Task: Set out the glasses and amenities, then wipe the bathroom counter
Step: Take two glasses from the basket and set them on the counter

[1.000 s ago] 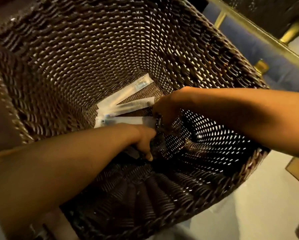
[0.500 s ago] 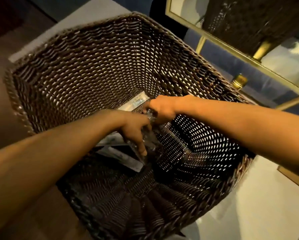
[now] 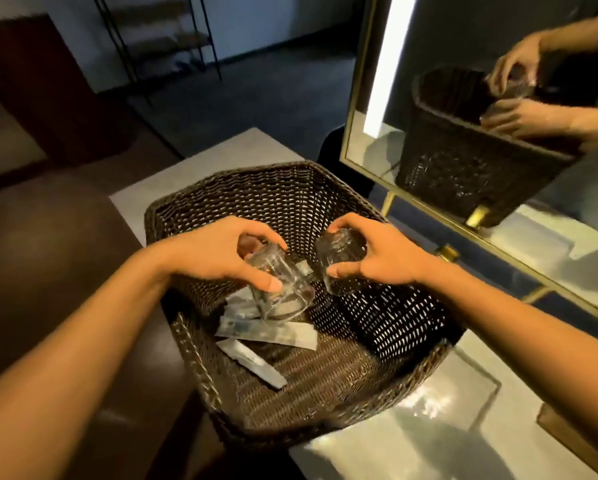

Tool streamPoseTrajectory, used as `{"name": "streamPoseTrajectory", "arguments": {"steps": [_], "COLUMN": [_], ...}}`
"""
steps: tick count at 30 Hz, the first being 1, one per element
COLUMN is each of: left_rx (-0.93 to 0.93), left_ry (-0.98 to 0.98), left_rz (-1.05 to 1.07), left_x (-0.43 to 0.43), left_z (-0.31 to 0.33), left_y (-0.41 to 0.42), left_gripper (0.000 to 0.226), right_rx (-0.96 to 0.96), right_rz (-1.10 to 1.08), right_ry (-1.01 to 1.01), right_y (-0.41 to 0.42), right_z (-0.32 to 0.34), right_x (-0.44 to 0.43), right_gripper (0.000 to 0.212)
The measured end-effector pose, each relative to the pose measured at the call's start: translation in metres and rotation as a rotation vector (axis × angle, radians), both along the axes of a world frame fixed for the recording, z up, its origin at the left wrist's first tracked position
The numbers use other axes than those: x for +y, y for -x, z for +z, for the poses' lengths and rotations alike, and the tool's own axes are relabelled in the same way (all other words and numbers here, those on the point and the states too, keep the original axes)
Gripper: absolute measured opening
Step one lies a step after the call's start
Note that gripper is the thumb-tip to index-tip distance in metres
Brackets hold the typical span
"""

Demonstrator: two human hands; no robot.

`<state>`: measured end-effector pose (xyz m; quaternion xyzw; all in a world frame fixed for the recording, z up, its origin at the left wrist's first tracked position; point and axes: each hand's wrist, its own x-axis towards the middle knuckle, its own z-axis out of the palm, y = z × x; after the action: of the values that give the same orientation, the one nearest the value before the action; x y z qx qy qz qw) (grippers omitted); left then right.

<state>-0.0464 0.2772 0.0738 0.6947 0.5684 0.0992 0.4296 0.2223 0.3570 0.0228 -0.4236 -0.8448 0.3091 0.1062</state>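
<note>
A dark woven basket (image 3: 328,407) stands on the pale bathroom counter (image 3: 411,441). My left hand (image 3: 218,254) grips a clear glass (image 3: 283,292), tilted, above the basket's inside. My right hand (image 3: 377,258) grips a second clear glass (image 3: 339,251) just to the right of it, also over the basket. The two glasses are close together but apart. Several white wrapped amenity packets (image 3: 266,332) lie on the basket's bottom, one of them (image 3: 252,363) nearer to me.
A gold-framed mirror (image 3: 498,133) stands behind the basket at the right and reflects the basket and both hands. A gold fitting (image 3: 446,252) sits beside the basket's right rim. Left of the counter the floor is dark, with a thin metal rack (image 3: 159,39) far back.
Both hands have come up from the basket's bottom, each with a glass in it. The view has pulled back from inside the basket, so the counter and mirror now show.
</note>
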Motion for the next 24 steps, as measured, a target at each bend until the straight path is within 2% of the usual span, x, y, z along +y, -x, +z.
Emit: {"name": "streamPoseTrajectory", "arguments": {"steps": [4,12,19,24], "left_rx": [-0.112,-0.503,-0.756,-0.821], "left_ry": [-0.17,-0.399,-0.468,-0.48], "left_rz": [0.055,0.163,0.276,0.297], "left_x": [-0.039,-0.117,-0.172,-0.192], "left_z": [0.021,0.046,0.055,0.054], "left_y": [-0.02,-0.093,-0.164,-0.207], "left_gripper": [0.055,0.066,0.069,0.051], "right_rx": [0.17,0.464,0.545,0.596], "right_rz": [-0.118,-0.271,-0.364,-0.444], "right_ry": [-0.089,-0.164,-0.208,-0.195], "right_y": [-0.032,-0.104,-0.179,-0.223], "right_z": [0.028,0.069,0.086,0.085], "right_x": [-0.03,-0.119,-0.207,-0.254], "right_gripper": [0.061,0.059,0.06,0.062]}}
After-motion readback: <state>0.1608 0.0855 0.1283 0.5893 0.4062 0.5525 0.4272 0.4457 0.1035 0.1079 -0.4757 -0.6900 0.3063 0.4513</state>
